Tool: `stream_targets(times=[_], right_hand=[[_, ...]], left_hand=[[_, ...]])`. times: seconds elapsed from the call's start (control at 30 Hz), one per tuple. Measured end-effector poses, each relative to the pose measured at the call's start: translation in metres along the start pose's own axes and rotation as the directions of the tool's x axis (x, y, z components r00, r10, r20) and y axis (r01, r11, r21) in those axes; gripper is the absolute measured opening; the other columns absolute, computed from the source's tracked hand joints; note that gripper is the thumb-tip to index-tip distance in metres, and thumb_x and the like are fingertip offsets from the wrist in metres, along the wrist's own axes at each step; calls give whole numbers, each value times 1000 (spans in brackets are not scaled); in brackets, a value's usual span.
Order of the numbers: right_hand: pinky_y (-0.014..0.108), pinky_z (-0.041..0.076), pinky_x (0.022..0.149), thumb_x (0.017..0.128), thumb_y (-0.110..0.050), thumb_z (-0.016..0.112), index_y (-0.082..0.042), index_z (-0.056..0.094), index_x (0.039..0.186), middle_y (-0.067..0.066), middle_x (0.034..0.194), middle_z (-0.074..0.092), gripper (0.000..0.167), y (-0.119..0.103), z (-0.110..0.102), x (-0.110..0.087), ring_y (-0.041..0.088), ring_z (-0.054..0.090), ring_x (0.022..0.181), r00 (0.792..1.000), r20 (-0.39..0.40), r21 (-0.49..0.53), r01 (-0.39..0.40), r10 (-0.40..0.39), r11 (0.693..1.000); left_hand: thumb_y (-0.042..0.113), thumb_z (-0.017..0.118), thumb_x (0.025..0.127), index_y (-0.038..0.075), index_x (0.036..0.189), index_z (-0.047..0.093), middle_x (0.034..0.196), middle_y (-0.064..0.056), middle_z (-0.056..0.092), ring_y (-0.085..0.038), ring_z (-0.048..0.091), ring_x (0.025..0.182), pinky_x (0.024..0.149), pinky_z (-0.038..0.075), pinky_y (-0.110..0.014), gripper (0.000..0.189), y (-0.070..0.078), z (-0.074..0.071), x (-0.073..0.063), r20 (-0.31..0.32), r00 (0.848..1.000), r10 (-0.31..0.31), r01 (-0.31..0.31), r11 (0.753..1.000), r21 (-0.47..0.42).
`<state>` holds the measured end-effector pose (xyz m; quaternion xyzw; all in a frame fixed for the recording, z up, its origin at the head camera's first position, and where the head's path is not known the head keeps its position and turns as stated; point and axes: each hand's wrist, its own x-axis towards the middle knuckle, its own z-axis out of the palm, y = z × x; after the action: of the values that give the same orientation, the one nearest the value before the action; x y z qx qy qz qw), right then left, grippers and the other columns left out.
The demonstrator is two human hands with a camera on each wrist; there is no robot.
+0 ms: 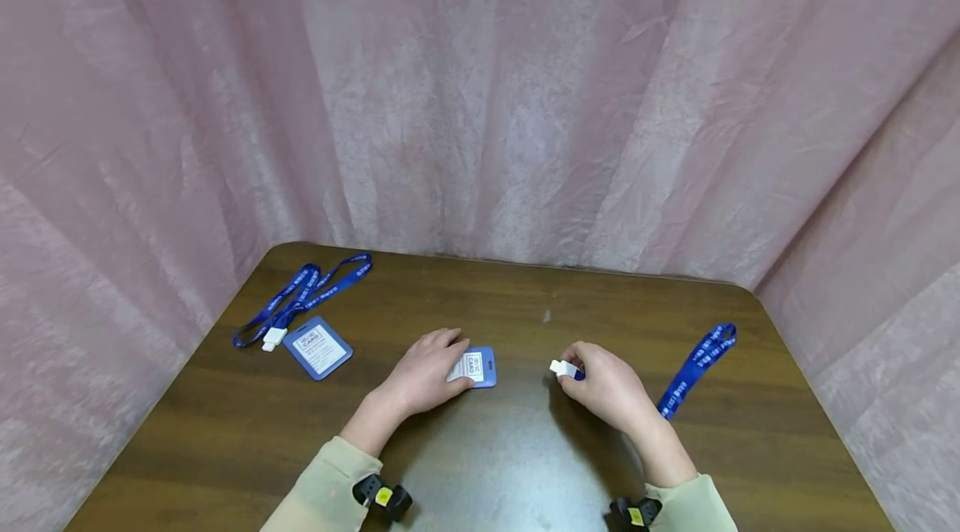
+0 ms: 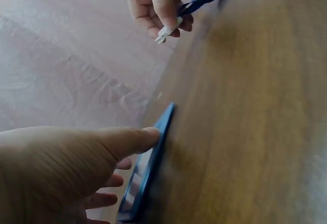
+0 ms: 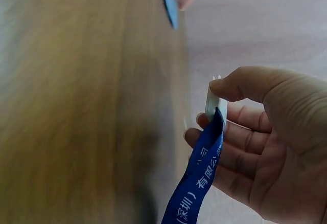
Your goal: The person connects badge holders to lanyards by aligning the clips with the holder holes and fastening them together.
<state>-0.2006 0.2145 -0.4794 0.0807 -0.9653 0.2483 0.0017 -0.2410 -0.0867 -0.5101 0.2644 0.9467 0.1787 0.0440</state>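
A blue-framed ID badge holder (image 1: 489, 367) with a white card lies under my left hand (image 1: 429, 372), low at the wooden table. The left thumb is at its near edge and the fingers reach over to its far side, gripping it; part of the card is covered. To the right, my right hand (image 1: 606, 386) pinches the white plastic clip (image 3: 217, 101) of a blue lanyard (image 1: 693, 369) between thumb and fingers. The clip's tip points left toward the badge holder, a gap apart. White lettering runs along the strap, which trails off behind the right hand.
On the table's left side lie a second blue badge holder (image 1: 318, 348) and a second blue lanyard (image 1: 300, 298) with a white clip (image 1: 274, 338). The wooden table (image 1: 480, 307) ends at a pink curtain (image 1: 480, 98) at the back.
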Motion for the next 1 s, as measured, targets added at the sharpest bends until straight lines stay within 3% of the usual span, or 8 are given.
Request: stream_targets(times=[0.2, 0.4, 0.57, 0.7, 1.0], right_hand=[[39, 51, 78, 86, -17, 80, -14, 70, 101, -4, 94, 65, 18, -1, 7, 5, 16, 60, 85, 1000, -9, 125, 23, -22, 992], [37, 49, 79, 87, -13, 80, -14, 69, 101, -4, 94, 62, 18, 3, 14, 7, 15, 57, 85, 1000, 17, 196, 8, -12, 981], [37, 50, 79, 87, -12, 81, -14, 69, 102, -3, 95, 63, 19, 5, 15, 8, 15, 58, 85, 1000, 10, 225, 4, -7, 974], [37, 51, 80, 88, -13, 80, -16, 69, 106, -5, 97, 66, 21, 3, 12, 9, 14, 60, 86, 1000, 10, 285, -27, 25, 958], [35, 52, 80, 91, -15, 79, -17, 68, 113, -1, 101, 66, 25, -3, 3, 12, 19, 60, 88, 996, 23, 363, -84, 80, 928]], left_hand=[[44, 76, 92, 9, 141, 62, 154, -16, 46, -37, 38, 144, 116, 30, -57, 61, -3, 3, -3, 19, 999, -39, 39, 998, -43], [41, 81, 88, 10, 134, 64, 144, -14, 54, -35, 44, 138, 113, 35, -55, 57, -2, 4, -3, 1, 1000, 12, -12, 996, -86], [37, 84, 86, 14, 131, 60, 130, -5, 61, -25, 52, 121, 104, 43, -46, 56, -2, 4, 0, -23, 999, 38, -41, 991, -127], [35, 86, 84, 16, 131, 59, 124, -2, 62, -22, 52, 110, 97, 45, -43, 58, -4, 3, 0, -34, 999, 25, -30, 986, -162], [22, 82, 89, 15, 131, 60, 129, -3, 60, -23, 50, 116, 100, 44, -45, 49, -7, -5, 6, 10, 1000, -25, 27, 950, -311]])
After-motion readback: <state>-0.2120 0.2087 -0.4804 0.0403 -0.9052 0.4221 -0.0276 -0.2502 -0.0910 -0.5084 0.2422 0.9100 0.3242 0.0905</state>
